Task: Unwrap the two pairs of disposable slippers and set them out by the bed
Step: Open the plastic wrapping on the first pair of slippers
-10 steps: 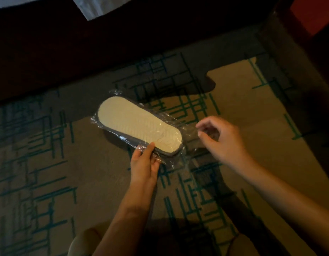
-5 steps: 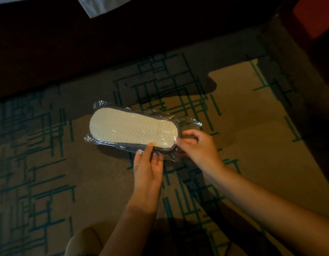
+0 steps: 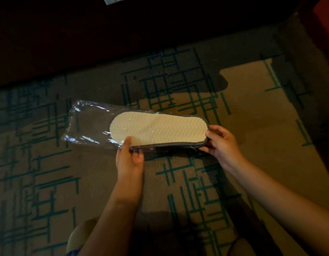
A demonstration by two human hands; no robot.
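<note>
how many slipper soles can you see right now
1: a cream sole faces up, half out of the clear wrapper, held between both hands. Its pair-mate may be hidden underneath.

Clear, glossy plastic wrapper (image 3: pixel 86 124), crinkled, catching highlights. Cream slipper sole (image 3: pixel 158 129): matt, embossed with fine zigzag ridges; dark grey cloth-looking trim at its edge. Tan carpet with teal line pattern (image 3: pixel 252 117): matt, short pile, soft-looking.
</note>
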